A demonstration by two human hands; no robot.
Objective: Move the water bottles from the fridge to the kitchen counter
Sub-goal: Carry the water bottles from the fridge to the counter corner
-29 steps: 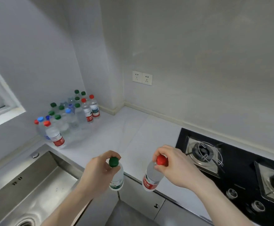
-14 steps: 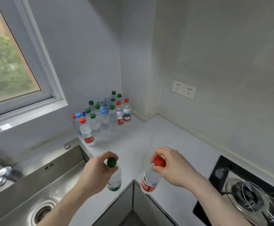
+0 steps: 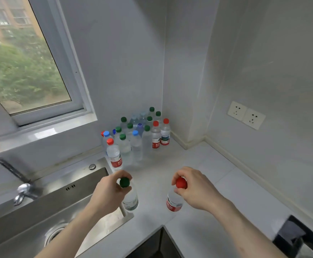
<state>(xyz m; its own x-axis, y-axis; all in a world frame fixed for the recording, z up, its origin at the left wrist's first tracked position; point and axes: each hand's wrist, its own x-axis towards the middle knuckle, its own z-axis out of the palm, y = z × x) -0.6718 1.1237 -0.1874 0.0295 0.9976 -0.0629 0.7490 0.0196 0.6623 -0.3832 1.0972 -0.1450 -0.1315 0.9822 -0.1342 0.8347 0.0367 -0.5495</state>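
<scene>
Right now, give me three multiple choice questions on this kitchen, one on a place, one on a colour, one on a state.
1. Where does the bottle cluster stand?
A. in the sink
B. in the counter corner
C. on the stove

2. What colour is the cap on the bottle in the left hand?
A. green
B. blue
C. red

3. What is the right hand doing?
A. resting flat
B. turning the tap
C. gripping a red-capped bottle by its top

Answers: B, it stands where the walls meet; A, green cap shows between fingers; C, fingers curl round its cap.
</scene>
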